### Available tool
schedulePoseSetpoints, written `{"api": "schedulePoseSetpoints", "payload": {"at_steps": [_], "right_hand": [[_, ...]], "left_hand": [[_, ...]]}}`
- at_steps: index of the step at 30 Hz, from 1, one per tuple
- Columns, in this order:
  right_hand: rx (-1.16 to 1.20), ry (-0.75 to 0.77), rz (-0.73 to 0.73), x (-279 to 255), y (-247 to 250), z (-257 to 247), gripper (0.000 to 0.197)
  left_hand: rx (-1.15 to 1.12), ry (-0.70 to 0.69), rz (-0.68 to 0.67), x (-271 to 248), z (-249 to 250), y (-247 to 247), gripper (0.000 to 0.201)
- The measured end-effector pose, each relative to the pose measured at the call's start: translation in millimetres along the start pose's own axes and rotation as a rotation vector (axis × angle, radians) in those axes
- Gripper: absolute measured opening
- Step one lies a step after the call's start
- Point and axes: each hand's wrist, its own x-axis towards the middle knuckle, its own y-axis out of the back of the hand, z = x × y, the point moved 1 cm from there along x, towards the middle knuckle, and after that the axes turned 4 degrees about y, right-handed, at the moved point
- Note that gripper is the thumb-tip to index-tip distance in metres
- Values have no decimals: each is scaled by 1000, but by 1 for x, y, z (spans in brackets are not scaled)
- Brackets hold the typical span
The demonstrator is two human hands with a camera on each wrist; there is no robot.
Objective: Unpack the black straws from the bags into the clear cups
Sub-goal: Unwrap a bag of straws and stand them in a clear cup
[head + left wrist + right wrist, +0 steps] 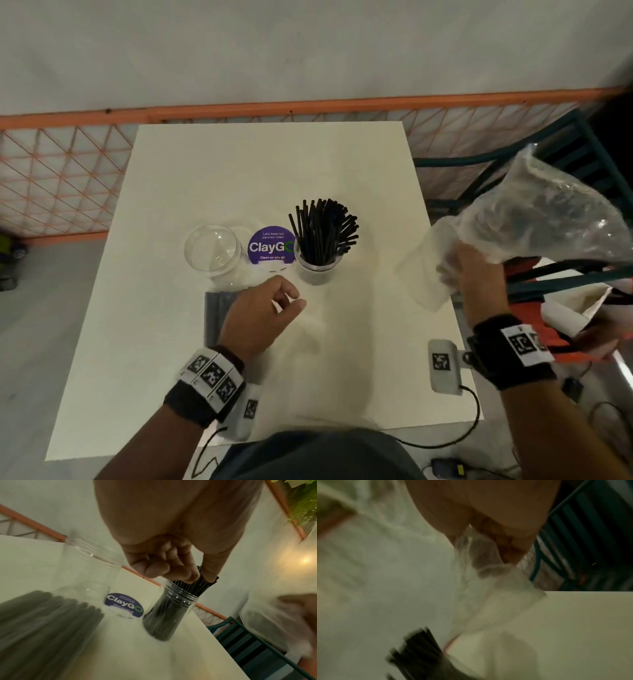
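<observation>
On the white table (191, 359) stands a clear cup (318, 263) packed with upright black straws (323, 229); it also shows in the left wrist view (169, 612). To its left stands an empty clear cup (212, 251) (89, 572). A sealed bag of black straws (214, 315) (42, 622) lies flat, partly hidden under my left hand (294, 298) (173, 568). That hand hovers short of the full cup, fingers loosely curled, holding nothing. My right hand (459, 270) (496, 538) grips a crumpled, empty clear plastic bag (548, 219) (488, 588) beyond the table's right edge.
A purple round ClayGo sticker (270, 245) sits between the cups. A teal chair (513, 171) and orange-and-white items (575, 315) crowd the right side. An orange mesh fence (61, 178) runs behind the table. A white marker box (443, 363) with a cable lies at the front right.
</observation>
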Motion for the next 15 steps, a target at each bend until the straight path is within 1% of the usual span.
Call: {"api": "schedulePoseSetpoints", "payload": {"at_steps": [1,2,3,4,5,6,7,9,11,12,14,15], "right_hand": [[-46,-71,-79,-4,0,10,18],[-146,-127,-167,-8,1,25,13],[-300,-155,-268,-14,1,47,12],[-477,-171,-374,-22,-1,68,16],[-628,-160,-475,-31,-6,83,27],[-734,-149,-561,-38,-13,93,39],[-792,-135,-611,-44,-21,100,51],[-872,-132,-651,-52,-37,103,67],[-938,-136,-670,-59,-49,103,71],[-976,-114,-666,-63,-53,103,74],[-1088,-43,-624,-68,-52,101,78],[-1131,-18,-588,-70,-50,101,76]], "left_hand": [[5,15,-30,-9,-7,0,15],[16,23,-52,-17,-13,0,14],[28,28,-71,-25,-18,0,14],[32,37,-86,-32,-23,0,14],[29,50,-94,-38,-28,1,14],[26,67,-98,-44,-33,1,14],[28,86,-99,-49,-37,1,14],[45,111,-92,-59,-45,2,14],[47,142,-73,-67,-50,5,14],[38,161,-55,-72,-53,6,14],[21,180,-9,-80,-59,9,13],[14,185,15,-85,-62,11,12]]}}
